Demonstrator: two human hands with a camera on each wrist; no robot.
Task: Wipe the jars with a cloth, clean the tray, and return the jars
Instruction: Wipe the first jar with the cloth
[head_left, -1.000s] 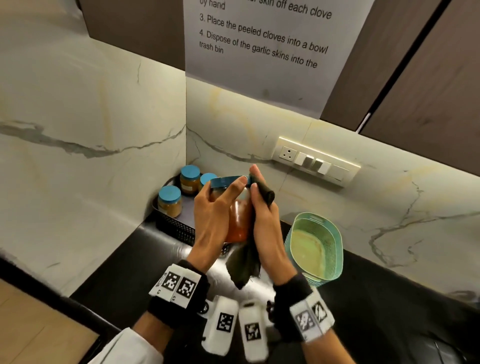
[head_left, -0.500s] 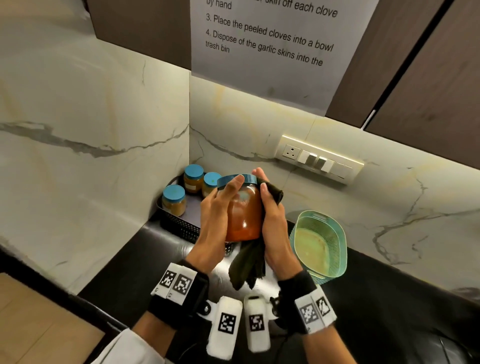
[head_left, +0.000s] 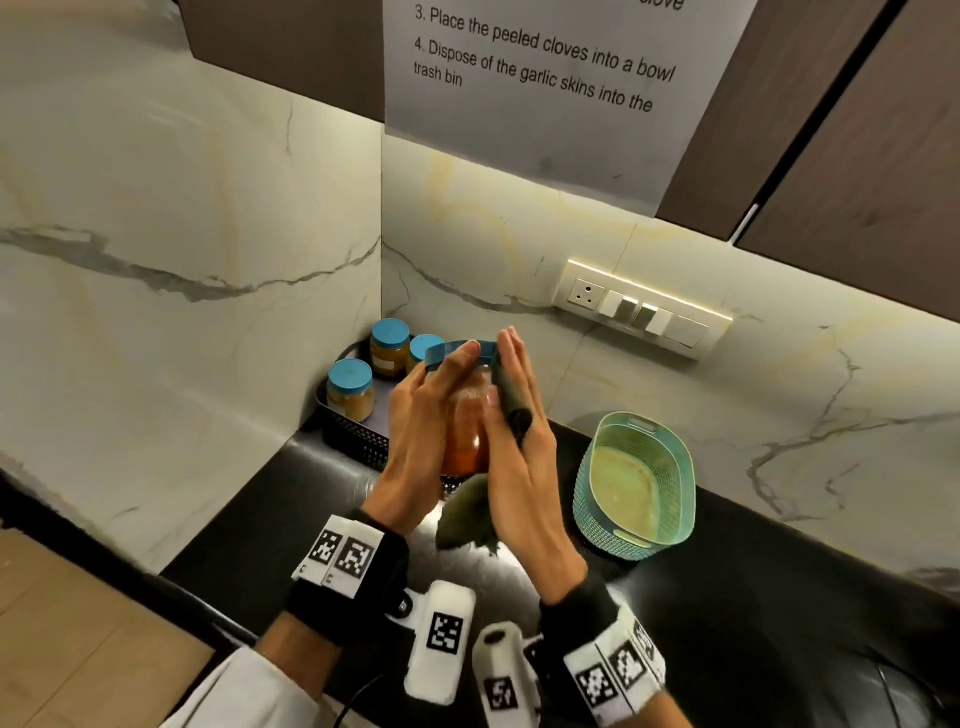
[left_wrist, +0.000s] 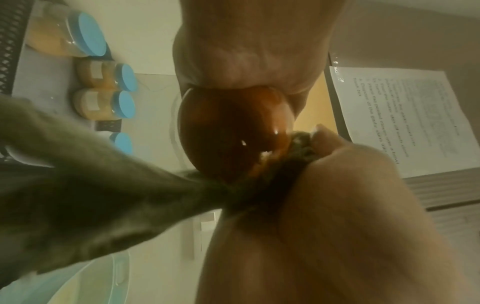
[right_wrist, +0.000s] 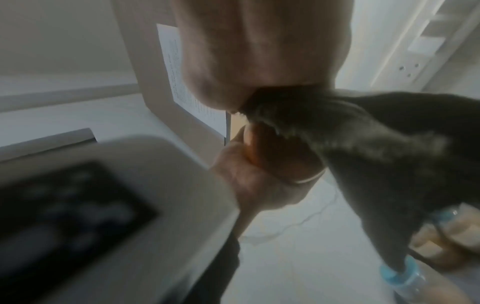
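Note:
A jar (head_left: 465, 426) with orange-red contents and a blue lid is held upright above the counter, and my left hand (head_left: 415, 415) grips its left side with fingertips on the lid. My right hand (head_left: 519, 467) lies along the jar's right side with fingers stretched upward. It pinches a dark green cloth (head_left: 511, 400) against the glass, and the cloth's tail (head_left: 462, 514) hangs below. The left wrist view shows the jar's base (left_wrist: 231, 131) and the cloth (left_wrist: 103, 195) bunched under the right thumb. Three blue-lidded jars (head_left: 350, 387) stand in the black mesh tray (head_left: 358, 441) in the corner.
A teal plastic basket (head_left: 597, 514) sits on the black counter (head_left: 753, 597) right of my hands. Marble walls close in behind and to the left. A socket panel (head_left: 644, 312) and a printed sheet (head_left: 530, 78) are on the back wall.
My right hand's fingers went from curled round the jar to stretched straight up along it, dragging the cloth over the glass. The left hand kept its grip on the jar.

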